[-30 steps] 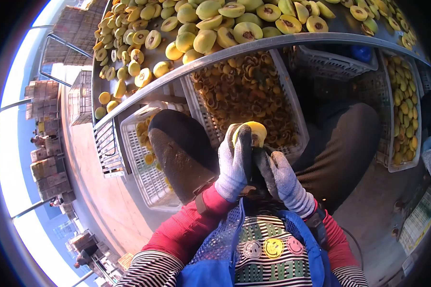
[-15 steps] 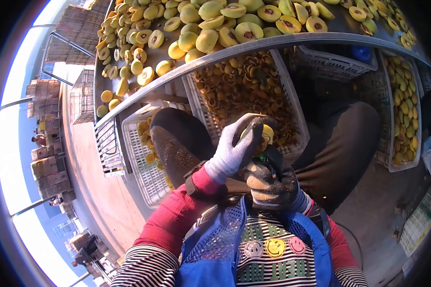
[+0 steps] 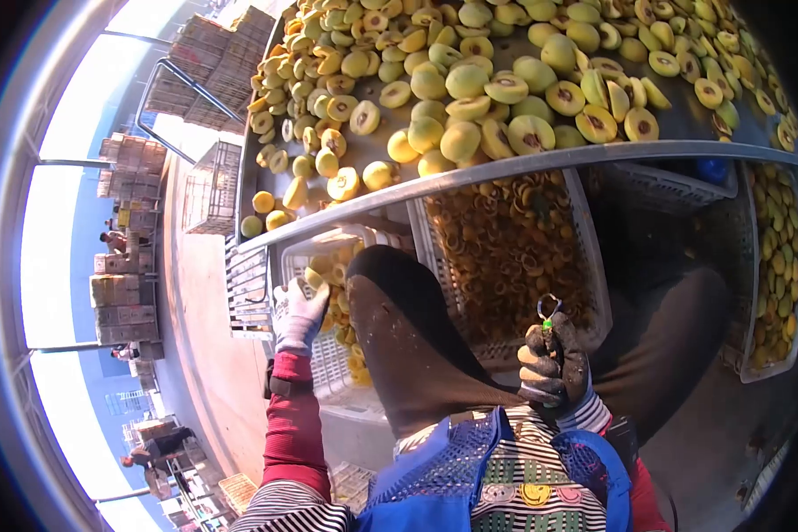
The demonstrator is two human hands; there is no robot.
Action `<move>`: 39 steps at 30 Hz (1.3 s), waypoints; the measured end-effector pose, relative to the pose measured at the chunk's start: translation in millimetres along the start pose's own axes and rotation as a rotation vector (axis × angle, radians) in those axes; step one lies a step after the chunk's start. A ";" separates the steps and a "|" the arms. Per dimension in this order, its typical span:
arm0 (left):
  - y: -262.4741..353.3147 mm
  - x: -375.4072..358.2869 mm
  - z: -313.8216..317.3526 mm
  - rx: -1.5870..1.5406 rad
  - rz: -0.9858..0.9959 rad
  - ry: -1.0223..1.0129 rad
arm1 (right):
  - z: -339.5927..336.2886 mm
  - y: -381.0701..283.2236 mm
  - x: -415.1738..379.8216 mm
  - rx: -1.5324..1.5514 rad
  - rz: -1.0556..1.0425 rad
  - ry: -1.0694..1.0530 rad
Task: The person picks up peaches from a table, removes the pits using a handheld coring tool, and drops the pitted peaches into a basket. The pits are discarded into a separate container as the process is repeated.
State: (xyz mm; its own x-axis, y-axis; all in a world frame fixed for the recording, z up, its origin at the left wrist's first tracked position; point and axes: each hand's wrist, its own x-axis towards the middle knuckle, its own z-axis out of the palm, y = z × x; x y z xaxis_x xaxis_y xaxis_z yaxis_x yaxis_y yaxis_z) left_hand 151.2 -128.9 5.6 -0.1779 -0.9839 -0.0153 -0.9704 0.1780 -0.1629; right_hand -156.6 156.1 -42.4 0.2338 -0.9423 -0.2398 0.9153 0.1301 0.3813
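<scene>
My left hand point(image 3: 299, 312), in a light glove, is over the left crate point(image 3: 328, 374), its fingers closed around a yellow-green fruit piece point(image 3: 315, 277). More yellow fruit pieces lie in that crate below it. In front of my lap, my right hand point(image 3: 551, 365), in a dark and tan glove, grips a small tool point(image 3: 549, 312) with a metal loop at its tip and a green band. Beyond my knees stands a crate of brownish peelings and scraps point(image 3: 514, 248).
A metal tray point(image 3: 399, 191) heaped with halved and whole fruit spans the top. A crate of yellow fruit point(image 3: 776, 266) stands at the right. Stacked crates point(image 3: 122, 306) and several people are at the far left, with a wire crate point(image 3: 211, 188) beside the tray.
My left hand has moved away from my right hand, left to the crate, with a fruit piece. My right hand still holds the tool, whose loop now shows. The view has shifted.
</scene>
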 end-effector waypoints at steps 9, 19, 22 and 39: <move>102.0 196.0 12.7 -0.384 0.253 -0.159 | 5.2 1.8 20.3 -0.334 -0.062 0.341; 208.4 -19.1 -31.6 -1.760 0.292 -0.403 | 61.4 16.7 38.7 -0.891 -0.315 0.457; 227.8 -62.0 -31.6 -1.654 0.251 -0.354 | 43.3 15.6 58.7 -1.652 -0.764 0.311; 257.1 -121.0 -42.0 -1.634 0.302 -0.293 | -7.7 24.9 17.0 -2.240 -1.014 0.413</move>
State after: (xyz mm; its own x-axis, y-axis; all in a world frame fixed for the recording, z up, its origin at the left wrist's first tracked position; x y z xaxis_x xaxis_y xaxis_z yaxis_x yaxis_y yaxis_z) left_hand -83.6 36.5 7.1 -0.5235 -0.8504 -0.0530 -0.0844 -0.0101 0.9964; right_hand -127.4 145.7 -43.8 -0.4995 -0.8541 0.1450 -0.4718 0.1278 -0.8724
